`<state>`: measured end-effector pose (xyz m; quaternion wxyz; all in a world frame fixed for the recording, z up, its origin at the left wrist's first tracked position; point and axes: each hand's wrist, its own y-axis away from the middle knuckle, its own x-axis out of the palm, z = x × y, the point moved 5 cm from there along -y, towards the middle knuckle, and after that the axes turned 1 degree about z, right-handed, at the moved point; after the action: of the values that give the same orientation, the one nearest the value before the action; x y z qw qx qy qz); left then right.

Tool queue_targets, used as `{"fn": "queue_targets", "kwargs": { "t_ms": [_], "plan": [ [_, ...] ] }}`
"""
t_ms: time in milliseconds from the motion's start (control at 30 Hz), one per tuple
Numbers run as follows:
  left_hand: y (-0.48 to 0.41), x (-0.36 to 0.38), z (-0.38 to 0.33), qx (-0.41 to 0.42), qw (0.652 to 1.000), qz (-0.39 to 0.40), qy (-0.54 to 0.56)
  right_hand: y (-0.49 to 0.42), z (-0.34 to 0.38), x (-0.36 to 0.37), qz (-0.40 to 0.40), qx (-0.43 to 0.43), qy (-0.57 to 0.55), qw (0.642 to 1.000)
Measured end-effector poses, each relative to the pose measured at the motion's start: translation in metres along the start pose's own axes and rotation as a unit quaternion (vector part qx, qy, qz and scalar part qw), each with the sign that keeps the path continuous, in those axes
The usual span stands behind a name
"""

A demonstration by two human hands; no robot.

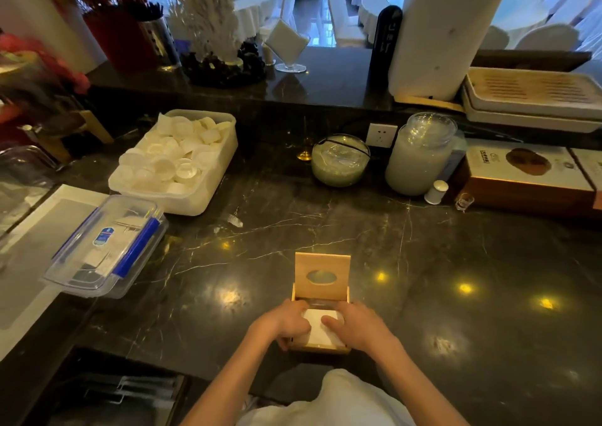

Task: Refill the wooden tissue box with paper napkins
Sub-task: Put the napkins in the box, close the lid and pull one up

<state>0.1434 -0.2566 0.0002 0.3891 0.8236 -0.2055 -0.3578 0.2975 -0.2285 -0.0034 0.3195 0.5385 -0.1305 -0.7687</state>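
Note:
A small wooden tissue box [321, 347] stands on the dark marble counter near its front edge. Its hinged lid [322, 275], with an oval slot, is raised upright at the far side. A white stack of paper napkins [321, 328] lies inside the box. My left hand [286, 323] rests on the left side of the stack and box, fingers curled down onto the napkins. On the right side my right hand [355, 326] presses on the stack, its thumb over the white paper. Both hands hide much of the box's rim.
A clear lidded container with blue clips [107, 246] sits at the left on a white tray [35, 230]. A white tub of small cups [177, 161] stands behind it. A glass bowl [340, 160], a tall jar [420, 155] and a boxed package [527, 178] line the back.

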Motion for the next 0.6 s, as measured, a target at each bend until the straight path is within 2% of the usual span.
{"fn": "queue_targets", "kwargs": {
  "t_ms": [200,600],
  "plan": [
    [-0.01,0.003,0.007,-0.006,1.0,-0.013,-0.006,-0.004,0.004,0.006,-0.022,0.025,0.061,0.998],
    [-0.016,0.001,0.006,-0.003,0.998,-0.068,-0.011,-0.009,0.004,0.009,-0.063,0.045,0.095,0.992]
  ]
}}
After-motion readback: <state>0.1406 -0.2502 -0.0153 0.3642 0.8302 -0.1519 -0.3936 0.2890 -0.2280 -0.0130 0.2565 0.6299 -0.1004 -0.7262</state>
